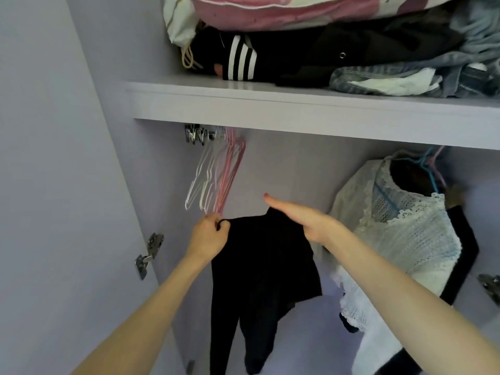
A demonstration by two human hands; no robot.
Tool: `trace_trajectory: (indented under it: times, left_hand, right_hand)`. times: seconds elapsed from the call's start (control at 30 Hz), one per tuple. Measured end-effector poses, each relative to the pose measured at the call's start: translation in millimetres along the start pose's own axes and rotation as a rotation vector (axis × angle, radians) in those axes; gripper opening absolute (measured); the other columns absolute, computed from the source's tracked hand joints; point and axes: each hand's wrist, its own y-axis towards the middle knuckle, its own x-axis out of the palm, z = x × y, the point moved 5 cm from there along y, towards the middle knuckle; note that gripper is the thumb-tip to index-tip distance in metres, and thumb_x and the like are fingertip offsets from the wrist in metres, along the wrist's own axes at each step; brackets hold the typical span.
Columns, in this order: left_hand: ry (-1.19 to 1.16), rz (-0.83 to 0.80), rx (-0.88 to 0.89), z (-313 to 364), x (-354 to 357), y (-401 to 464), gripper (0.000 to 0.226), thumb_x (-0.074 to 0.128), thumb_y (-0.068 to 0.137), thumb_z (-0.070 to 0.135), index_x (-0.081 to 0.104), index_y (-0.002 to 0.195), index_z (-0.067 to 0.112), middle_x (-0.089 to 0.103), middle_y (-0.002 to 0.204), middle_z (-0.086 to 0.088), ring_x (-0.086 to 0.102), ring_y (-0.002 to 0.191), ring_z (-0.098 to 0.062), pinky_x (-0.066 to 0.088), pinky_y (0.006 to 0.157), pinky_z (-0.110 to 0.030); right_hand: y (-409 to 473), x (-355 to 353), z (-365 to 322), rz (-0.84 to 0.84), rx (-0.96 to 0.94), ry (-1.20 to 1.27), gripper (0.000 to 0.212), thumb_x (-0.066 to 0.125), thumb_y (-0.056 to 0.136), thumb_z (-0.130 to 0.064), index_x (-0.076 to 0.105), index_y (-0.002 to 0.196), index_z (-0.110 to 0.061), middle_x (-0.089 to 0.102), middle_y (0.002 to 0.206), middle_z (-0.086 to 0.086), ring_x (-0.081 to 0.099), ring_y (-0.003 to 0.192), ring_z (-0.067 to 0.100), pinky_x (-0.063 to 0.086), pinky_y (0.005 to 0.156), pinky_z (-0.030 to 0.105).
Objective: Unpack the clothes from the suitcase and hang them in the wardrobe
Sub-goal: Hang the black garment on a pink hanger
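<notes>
— Holding the black garment (259, 266) up inside the wardrobe (311, 115), that's what I'm doing in the head view. My left hand (209, 236) is pinching one top corner of it, fingers curled round the cloth. My right hand (305, 217) is lying along the other top edge with the fingers straight and pressed together, pointing up and left toward the back wall; the cloth is draping from under that palm.

— So where is the garment sitting relative to your fingers?

— It's hanging straight down below both hands, long axis vertical, with the top edge stretched between them. The legs or sleeves, I can't tell which, are trailing toward the wardrobe floor.

— And the hangers?

— The empty hangers (216, 174), white and pink wire ones, are hanging in a bunch under the shelf (311, 115), up and a little left of the garment. Their lower ends are coming down just above my left knuckles, near enough that they may be touching. So my left hand is the nearer one by far; my right fingertips are pointing into the gap to the right of the bunch.

— What's to the right?

— A pale lace top (400, 220) is already hanging on a blue hanger, just beside my right forearm. I'm judging the next move needs a hanger pulled from that bunch.
</notes>
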Motion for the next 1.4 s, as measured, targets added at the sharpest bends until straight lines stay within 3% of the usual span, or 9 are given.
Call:
trace_trajectory:
  times: [0.13, 0.33, 0.43, 0.57, 0.67, 0.8, 0.93, 1.2, 1.4]
  left_hand:
    - [-0.31, -0.111, -0.163, -3.1, -8.7, 10.3, 0.02, 0.042, 0.096, 0.016, 0.053, 0.08, 0.012, 0.049, 0.069, 0.0, 0.045, 0.061, -0.009, 0.033, 0.053, -0.019]
    - [-0.073, -0.14, 0.077, 0.4, -34.3, 31.7, 0.016, 0.055, 0.092, 0.015, 0.06, 0.077, 0.015, 0.056, 0.067, 0.006, 0.053, 0.061, -0.003, 0.037, 0.051, -0.006]
    - [0.251, -0.157, 0.068, -22.7, -33.6, 35.0, 0.011, 0.059, 0.09, 0.022, 0.064, 0.099, 0.016, 0.066, 0.099, -0.002, 0.061, 0.094, -0.018, 0.05, 0.081, -0.026]
    - [0.606, -0.249, -0.09, -53.8, -27.2, 26.6, 0.023, 0.049, 0.094, 0.026, 0.06, 0.109, 0.012, 0.064, 0.112, -0.013, 0.06, 0.104, -0.033, 0.051, 0.085, -0.04]
    - [0.651, -0.216, -0.206, -70.9, -33.3, 23.3, 0.024, 0.047, 0.094, 0.022, 0.06, 0.106, 0.006, 0.063, 0.113, -0.018, 0.059, 0.106, -0.035, 0.049, 0.085, -0.038]
    - [0.336, 0.002, -0.141, -66.0, -40.9, 25.0, 0.02, 0.047, 0.089, 0.002, 0.065, 0.096, 0.006, 0.068, 0.097, -0.017, 0.064, 0.093, -0.033, 0.051, 0.075, -0.032]
    - [-0.135, 0.084, -0.152, -58.1, -48.8, 29.4, 0.038, 0.042, 0.082, -0.014, 0.06, 0.075, 0.019, 0.065, 0.08, -0.007, 0.065, 0.086, -0.027, 0.055, 0.08, -0.039]
    - [-0.089, -0.005, -0.051, -31.9, -62.2, 33.8, 0.022, 0.05, 0.089, 0.001, 0.062, 0.082, 0.019, 0.066, 0.084, -0.008, 0.059, 0.075, -0.02, 0.047, 0.068, -0.029]
    - [-0.053, -0.016, -0.092, -43.4, -73.6, 36.3, 0.023, 0.051, 0.087, 0.003, 0.06, 0.078, 0.023, 0.066, 0.077, -0.006, 0.059, 0.07, -0.023, 0.049, 0.068, -0.034]
  right_hand:
    - [-7.7, 30.7, -3.6, -0.082, -0.11, -0.872, 0.084, 0.053, 0.072, -0.076, 0.038, 0.136, -0.023, 0.055, 0.124, -0.003, 0.055, 0.109, 0.016, 0.045, 0.095, 0.029]
    - [12.2, 20.3, -16.7, 0.324, -0.297, -1.04, 0.036, 0.041, 0.095, -0.033, 0.053, 0.123, -0.014, 0.061, 0.119, 0.014, 0.058, 0.107, 0.032, 0.046, 0.084, 0.035]
    - [22.6, 0.5, -32.4, 0.459, -0.379, -0.938, 0.03, 0.049, 0.089, -0.02, 0.059, 0.116, -0.012, 0.056, 0.116, 0.012, 0.056, 0.106, 0.032, 0.046, 0.085, 0.034]
    - [47.3, -15.5, -23.4, 0.54, -0.319, -0.428, 0.009, 0.052, 0.089, -0.012, 0.06, 0.092, -0.008, 0.057, 0.086, 0.007, 0.053, 0.079, 0.022, 0.04, 0.069, 0.024]
    - [64.4, -12.5, -6.1, 0.385, -0.163, 0.042, 0.013, 0.052, 0.09, -0.009, 0.057, 0.08, -0.012, 0.059, 0.079, 0.01, 0.056, 0.073, 0.02, 0.043, 0.061, 0.024]
    - [81.5, 0.0, 19.3, 0.03, 0.049, 0.033, 0.016, 0.056, 0.089, -0.006, 0.062, 0.104, -0.004, 0.067, 0.099, 0.013, 0.064, 0.094, 0.025, 0.052, 0.088, 0.035]
    - [87.9, 23.6, 19.7, -0.185, 0.09, -0.19, 0.014, 0.055, 0.088, -0.002, 0.059, 0.096, -0.013, 0.06, 0.094, 0.008, 0.056, 0.089, 0.019, 0.049, 0.077, 0.03]
    - [120.9, 71.8, -46.1, 0.032, -0.108, 0.148, 0.011, 0.054, 0.094, -0.018, 0.057, 0.089, -0.008, 0.057, 0.076, 0.005, 0.054, 0.07, 0.016, 0.05, 0.088, 0.037]
    - [140.1, 80.1, -59.3, 0.2, -0.046, 0.198, 0.018, 0.055, 0.091, -0.006, 0.056, 0.074, -0.003, 0.057, 0.068, 0.009, 0.054, 0.058, 0.017, 0.053, 0.062, 0.031]
